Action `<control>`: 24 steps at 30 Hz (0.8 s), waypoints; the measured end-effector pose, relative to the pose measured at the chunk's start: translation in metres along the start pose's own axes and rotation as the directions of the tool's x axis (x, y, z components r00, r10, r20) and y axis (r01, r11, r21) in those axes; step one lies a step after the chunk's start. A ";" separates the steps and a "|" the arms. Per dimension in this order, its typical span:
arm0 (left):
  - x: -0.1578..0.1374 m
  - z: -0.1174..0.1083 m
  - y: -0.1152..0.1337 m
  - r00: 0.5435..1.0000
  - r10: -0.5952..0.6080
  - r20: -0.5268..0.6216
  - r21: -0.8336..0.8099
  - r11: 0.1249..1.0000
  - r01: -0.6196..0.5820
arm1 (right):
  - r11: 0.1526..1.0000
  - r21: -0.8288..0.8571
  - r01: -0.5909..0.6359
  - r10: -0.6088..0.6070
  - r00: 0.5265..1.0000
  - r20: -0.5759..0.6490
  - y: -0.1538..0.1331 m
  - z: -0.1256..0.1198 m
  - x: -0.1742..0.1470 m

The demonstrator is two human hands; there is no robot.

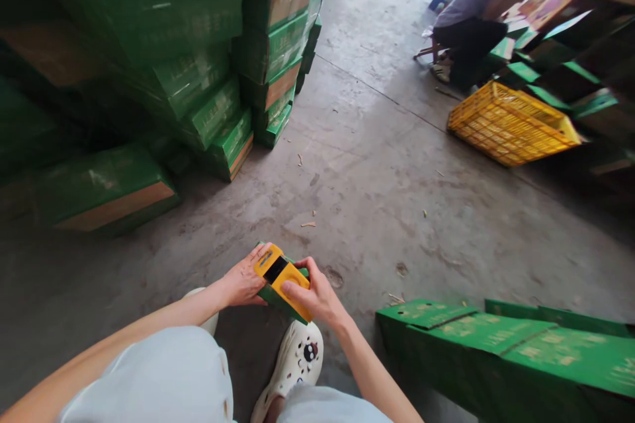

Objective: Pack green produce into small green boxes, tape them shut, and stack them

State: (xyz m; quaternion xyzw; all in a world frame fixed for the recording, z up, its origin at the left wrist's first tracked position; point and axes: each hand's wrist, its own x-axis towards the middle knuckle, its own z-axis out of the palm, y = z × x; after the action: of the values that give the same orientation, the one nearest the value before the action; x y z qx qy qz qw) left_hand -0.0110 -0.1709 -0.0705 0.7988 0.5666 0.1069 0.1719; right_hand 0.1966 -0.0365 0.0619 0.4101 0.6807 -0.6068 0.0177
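A yellow handheld device [284, 283] with a dark screen lies tilted between my two hands, above the floor and in front of my knees. A small green box [281, 301] shows along its lower side, partly hidden under it. My right hand [316, 294] is closed around the near right end, thumb pressed on the device's yellow face. On the other side, my left hand [247, 279] grips the green box near the device's far end, its fingers close together. The undersides of both hands are hidden.
Green cartons [198, 99] are stacked high at left. More green boxes [501, 337] stand at lower right. A yellow plastic crate [510, 122] lies on the concrete floor [367, 165] beside a pile of cartons, where another person [471, 6] sits low. My white clog [302, 350] is below my hands.
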 end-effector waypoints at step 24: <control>0.006 -0.091 0.002 0.745 -0.444 0.499 -0.840 -0.459 0.289 | 0.998 -0.022 -0.054 0.057 0.971 0.230 -0.008 -0.009 0.010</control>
State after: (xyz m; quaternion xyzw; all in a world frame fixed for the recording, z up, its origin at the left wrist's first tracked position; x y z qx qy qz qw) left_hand -0.0406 -0.1515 0.0140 0.0740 0.5014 0.4747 0.7196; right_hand 0.1893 -0.0233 0.0658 0.3556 0.6669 -0.6443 0.1168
